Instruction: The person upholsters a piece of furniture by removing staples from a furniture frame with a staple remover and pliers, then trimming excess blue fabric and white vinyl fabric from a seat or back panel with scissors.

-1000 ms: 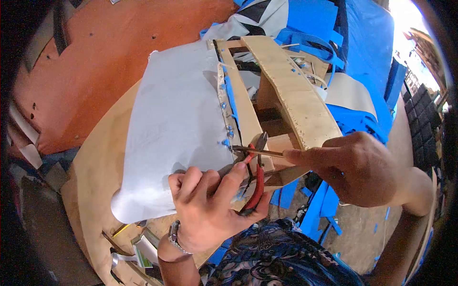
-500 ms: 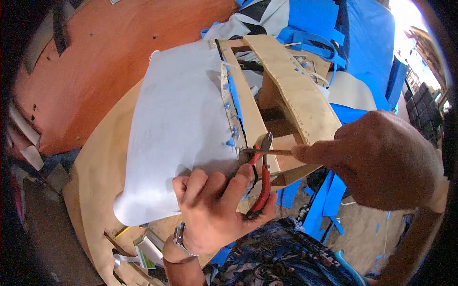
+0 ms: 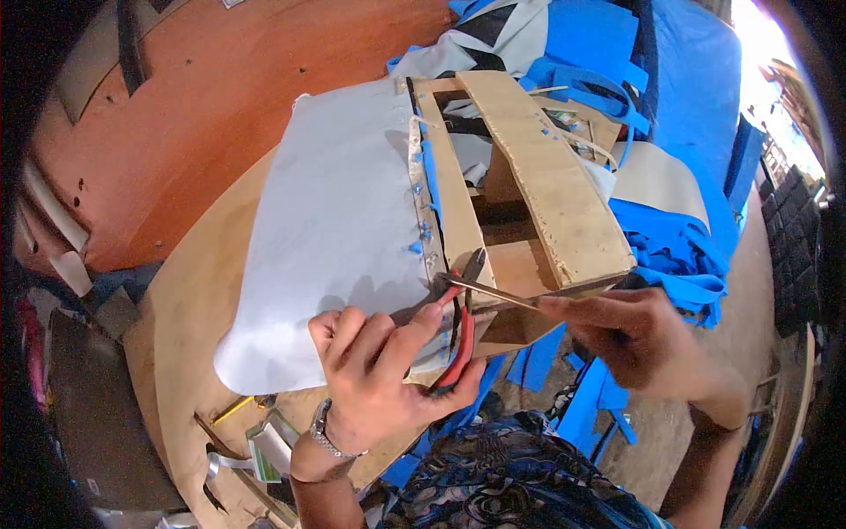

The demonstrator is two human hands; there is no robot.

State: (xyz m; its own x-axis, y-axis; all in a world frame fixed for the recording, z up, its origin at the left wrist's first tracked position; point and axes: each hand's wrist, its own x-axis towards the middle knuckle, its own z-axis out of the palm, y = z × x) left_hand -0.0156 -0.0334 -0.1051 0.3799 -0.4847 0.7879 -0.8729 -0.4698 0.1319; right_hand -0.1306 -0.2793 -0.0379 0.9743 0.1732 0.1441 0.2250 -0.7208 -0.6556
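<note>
My left hand [image 3: 379, 370] holds red-handled pliers [image 3: 464, 339] between thumb and forefinger, its other fingers resting by the white cover. Their dark jaws lie on the edge of a wooden frame [image 3: 515, 167]. My right hand [image 3: 639, 339] is closed round a tool with a thin straight metal shaft [image 3: 493, 292]; its handle is hidden in the fist. The shaft crosses the pliers, and its tip is at the cover's stapled edge. That white cover [image 3: 335, 212] is stretched over the frame's left part, with blue scraps [image 3: 427, 176] along the seam.
Under the frame is a round wooden tabletop [image 3: 189, 273]. A yellow pencil-like stick [image 3: 233, 409] and a green-and-white packet [image 3: 269, 454] lie near its front. Blue material [image 3: 679, 79] is heaped behind and to the right. An orange surface [image 3: 211, 115] rises at the back left.
My right hand has moved down and toward my body, so the tool's shaft now slopes more. The pliers have tilted slightly in my left hand. The view has shifted a little.
</note>
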